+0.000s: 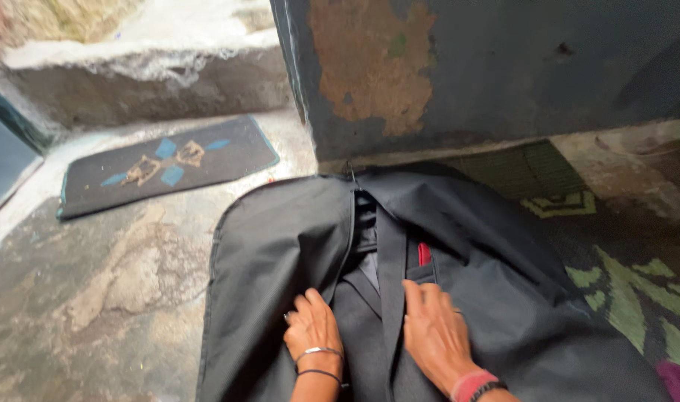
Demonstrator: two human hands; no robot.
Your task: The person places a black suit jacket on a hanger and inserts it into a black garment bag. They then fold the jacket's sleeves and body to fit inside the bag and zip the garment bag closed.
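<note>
Head view: I see a dark garment bag (280,253) lying flat on the floor, its zip open down the middle, so the two flaps fall apart w/ a dark suit jacket (369,327) showing in the gap. The left hand (312,327) lies flat on the jacket, just by the left flap; fingers close together, bent a bit, gripping nothing that I can see. It has a ring and two thin bracelets at the wrist. The right hand (434,333) lies palm down on the jacket's other side, near the right flap; fingers straight and close, pressing down, not wrapped round anything. I think both hands are flat like that to keep the cloth smooth and in place inside the bag, but that is my guess. A small red thing (424,254) peeks out of the jacket by the chest, above the right hand; can't tell what it is. The bag's top end points at a dark wall (503,67) w/ peeling paint. A dark doormat (168,164) lies well apart, up and left on the bare floor (79,298). A green patterned rug (623,290) lies under the bag's right side.
</note>
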